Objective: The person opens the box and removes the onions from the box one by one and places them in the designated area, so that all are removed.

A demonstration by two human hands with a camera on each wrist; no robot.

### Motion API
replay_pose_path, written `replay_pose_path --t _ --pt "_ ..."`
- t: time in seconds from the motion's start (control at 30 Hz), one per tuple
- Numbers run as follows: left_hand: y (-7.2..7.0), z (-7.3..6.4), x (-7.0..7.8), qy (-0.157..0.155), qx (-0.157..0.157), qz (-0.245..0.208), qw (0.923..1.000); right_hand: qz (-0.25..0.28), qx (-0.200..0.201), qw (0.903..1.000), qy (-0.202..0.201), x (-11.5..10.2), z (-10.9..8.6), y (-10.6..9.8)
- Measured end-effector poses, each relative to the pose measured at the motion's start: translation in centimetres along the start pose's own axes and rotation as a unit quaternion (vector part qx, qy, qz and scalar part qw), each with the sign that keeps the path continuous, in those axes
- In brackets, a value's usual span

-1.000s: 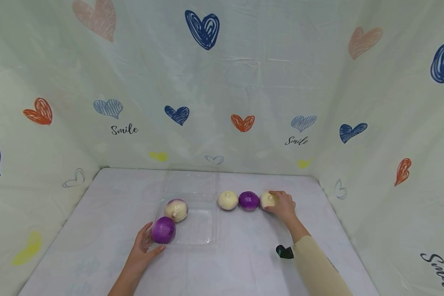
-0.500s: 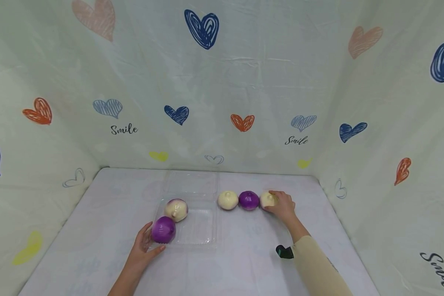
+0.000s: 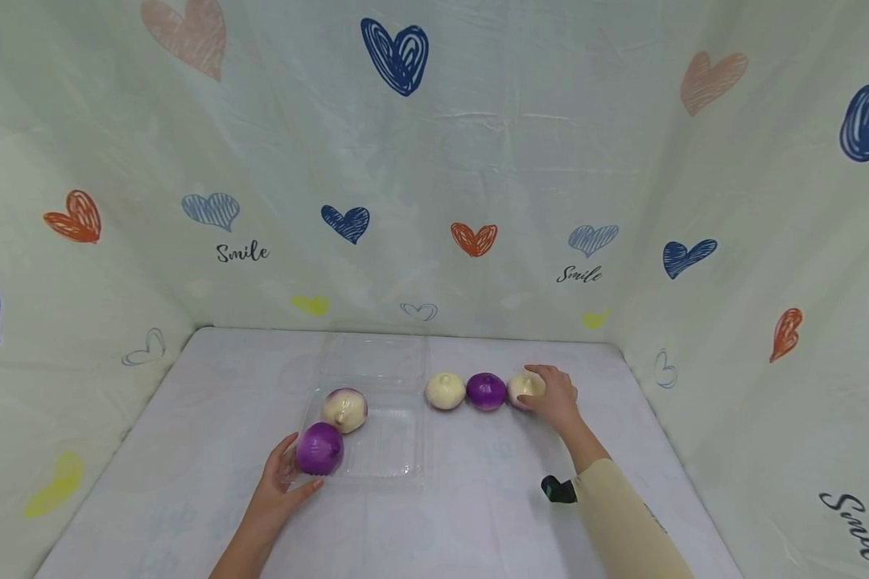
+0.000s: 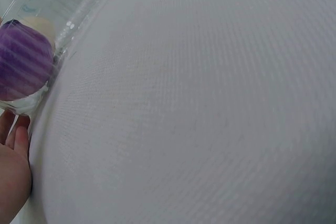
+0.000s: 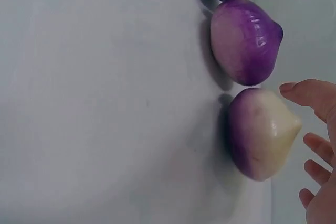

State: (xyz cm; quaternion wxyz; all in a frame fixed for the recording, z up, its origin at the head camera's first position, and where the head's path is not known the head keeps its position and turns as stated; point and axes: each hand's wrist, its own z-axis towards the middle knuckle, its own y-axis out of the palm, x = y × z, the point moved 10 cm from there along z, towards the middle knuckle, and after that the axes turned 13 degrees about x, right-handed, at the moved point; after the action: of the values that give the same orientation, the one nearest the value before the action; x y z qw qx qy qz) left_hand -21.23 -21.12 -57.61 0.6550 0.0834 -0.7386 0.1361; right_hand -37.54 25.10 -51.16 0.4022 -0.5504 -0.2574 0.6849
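In the head view, my left hand [image 3: 278, 481] rests at the front left corner of a clear plastic box [image 3: 385, 477], its thumb along the front and its fingers by the left side. Inside the box sit a purple onion [image 3: 320, 449] and, behind it, a whitish onion [image 3: 345, 410]. On the table to the right, a white onion [image 3: 445, 392], a purple onion [image 3: 486, 392] and a white-and-purple onion [image 5: 265, 135] stand in a touching or nearly touching row. My right hand [image 3: 556, 398] hovers over the last one, fingers spread and apart from it.
The box's clear lid [image 3: 372, 356] lies folded open toward the back. A white cloth covers the table [image 3: 471, 515]. A dark heart print [image 3: 558, 489] lies near the right sleeve. A heart-patterned curtain [image 3: 507, 161] closes off the back and sides.
My right hand has risen slightly and its fingers have spread, letting go of the rightmost onion. The left hand and the box have stayed put.
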Motion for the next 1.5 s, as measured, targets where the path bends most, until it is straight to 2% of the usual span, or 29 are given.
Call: replay_pose_path --t 0.3,0.63,0.73,0.97,1.17,1.3,1.5 --pt "-0.1 0.0 -0.2 -0.012 0.002 0.006 0.9999 0.086 0.010 0.9958 -0.030 -4.2 -0.4 -0.8" --pt "-0.1 0.0 -0.2 -0.012 0.006 0.001 0.9999 0.189 -0.009 0.9804 -0.055 -9.1 -2.0 0.4" --pt "-0.2 -0.1 -0.3 -0.015 0.007 0.003 0.9999 0.210 -0.018 0.9746 -0.075 -10.8 -2.7 1.1" --pt "-0.2 -0.2 -0.1 -0.014 0.009 0.004 0.9999 0.223 -0.029 0.9657 -0.130 -14.2 -4.1 2.5" --pt "-0.2 -0.2 -0.1 -0.013 0.009 0.010 0.9998 0.253 -0.063 0.9560 -0.135 -16.4 -5.2 4.1" --pt "-0.2 -0.1 -0.2 -0.016 0.012 0.019 0.9996 0.244 -0.082 0.9550 -0.147 -17.8 -5.9 5.1" --pt "-0.1 -0.1 0.0 -0.006 0.008 0.005 0.9999 0.220 -0.132 0.9564 -0.139 -19.5 -7.0 7.0"
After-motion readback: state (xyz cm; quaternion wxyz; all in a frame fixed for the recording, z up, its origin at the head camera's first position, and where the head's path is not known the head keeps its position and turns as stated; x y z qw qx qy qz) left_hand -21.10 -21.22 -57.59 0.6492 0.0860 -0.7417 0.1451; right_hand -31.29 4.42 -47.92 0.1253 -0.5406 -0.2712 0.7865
